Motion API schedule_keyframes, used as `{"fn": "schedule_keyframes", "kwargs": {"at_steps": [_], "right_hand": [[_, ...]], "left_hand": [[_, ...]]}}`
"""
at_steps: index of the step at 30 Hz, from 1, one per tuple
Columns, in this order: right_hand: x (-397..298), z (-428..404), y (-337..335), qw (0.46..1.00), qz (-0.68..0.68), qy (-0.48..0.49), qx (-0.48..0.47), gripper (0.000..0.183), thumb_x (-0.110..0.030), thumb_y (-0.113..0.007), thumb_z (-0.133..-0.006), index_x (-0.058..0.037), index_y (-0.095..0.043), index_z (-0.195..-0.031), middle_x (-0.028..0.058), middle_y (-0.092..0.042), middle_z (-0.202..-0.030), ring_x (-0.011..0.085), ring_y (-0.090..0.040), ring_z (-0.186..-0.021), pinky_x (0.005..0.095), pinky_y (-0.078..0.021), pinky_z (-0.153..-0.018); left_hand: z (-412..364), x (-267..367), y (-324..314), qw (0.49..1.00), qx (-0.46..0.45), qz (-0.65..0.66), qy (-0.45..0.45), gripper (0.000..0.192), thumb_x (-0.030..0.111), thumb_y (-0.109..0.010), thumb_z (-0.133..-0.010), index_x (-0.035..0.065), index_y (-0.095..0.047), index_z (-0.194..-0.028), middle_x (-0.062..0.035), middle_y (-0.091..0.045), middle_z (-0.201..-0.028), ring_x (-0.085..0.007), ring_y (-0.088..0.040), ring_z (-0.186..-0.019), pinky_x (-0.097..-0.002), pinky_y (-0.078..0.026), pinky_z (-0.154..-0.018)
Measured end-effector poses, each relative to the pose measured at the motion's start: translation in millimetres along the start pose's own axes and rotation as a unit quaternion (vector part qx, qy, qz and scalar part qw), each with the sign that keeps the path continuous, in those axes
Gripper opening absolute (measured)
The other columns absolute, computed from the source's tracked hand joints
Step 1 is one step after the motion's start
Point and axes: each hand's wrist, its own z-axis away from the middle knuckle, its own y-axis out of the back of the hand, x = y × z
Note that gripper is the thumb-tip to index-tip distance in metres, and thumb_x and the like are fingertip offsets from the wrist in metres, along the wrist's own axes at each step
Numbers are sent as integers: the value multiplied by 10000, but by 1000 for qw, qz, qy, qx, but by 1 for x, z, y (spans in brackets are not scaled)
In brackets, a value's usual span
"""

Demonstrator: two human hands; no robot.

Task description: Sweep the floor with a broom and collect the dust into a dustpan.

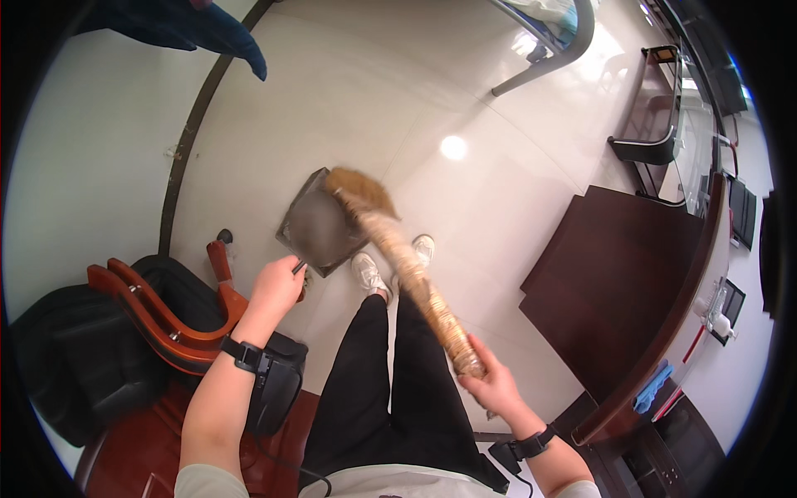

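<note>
My left hand (278,287) grips the thin dark handle of a grey dustpan (317,225), which is at floor level in front of my shoes. In my right hand (496,381) is the wrapped tan handle of a straw broom (364,187). The broom slants up and left across my legs, blurred along its length. Its bristle head lies over the far right rim of the dustpan. What the pan holds is too blurred to tell.
Left of me stands a black chair (93,348) with curved wooden armrests. A dark brown desk (622,280) bounds the right. Ahead, a grey curved metal leg (535,71) rests on the tiled floor (485,205). Dark blue cloth (205,34) hangs at upper left near the wall.
</note>
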Motion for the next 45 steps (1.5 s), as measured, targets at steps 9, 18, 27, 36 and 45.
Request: {"fn": "schedule_keyframes", "kwargs": {"at_steps": [9,18,27,36,45], "right_hand": [[11,-96,106,945,-233,51,224,751,-42,-607,-750,-107,-292,-1429,98,-589,-1006,150,-574,-658,300,-503,-521],[4,-104,29,983,-102,-10,151,779,-167,-602,-765,-170,-242,-1456,162,-616,-1025,239,-629,-771,356,-522,-664],[-8,-6,-20,997,32,33,-59,750,-283,-660,-752,-216,-337,-1426,164,-552,-1263,339,-547,-1127,374,-437,-942],[36,18,16,951,-294,-42,84,786,-90,-622,-781,-168,-227,-1457,97,-567,-1011,143,-567,-634,288,-511,-525],[18,26,-20,927,-344,-149,-11,840,-71,-602,-792,-266,-147,-1471,114,-553,-982,201,-577,-570,339,-506,-481]], "left_hand": [[2,-8,-6,1000,9,13,-18,274,254,-554,-883,5,-539,-770,-232,-548,-681,-447,-531,-706,-492,-414,-601],[3,4,4,999,-18,-12,26,206,234,-559,-863,37,-587,-810,-210,-613,-763,-425,-571,-775,-492,-455,-661],[-3,3,-1,1000,-13,-14,16,231,255,-563,-868,34,-584,-806,-220,-601,-748,-436,-561,-770,-501,-455,-657],[3,-2,-2,1000,2,-21,3,228,251,-564,-868,32,-570,-803,-223,-596,-744,-438,-559,-767,-499,-451,-648],[2,-5,-1,1000,-15,-5,13,239,255,-558,-877,25,-563,-810,-230,-592,-748,-441,-552,-763,-494,-447,-642]]}}
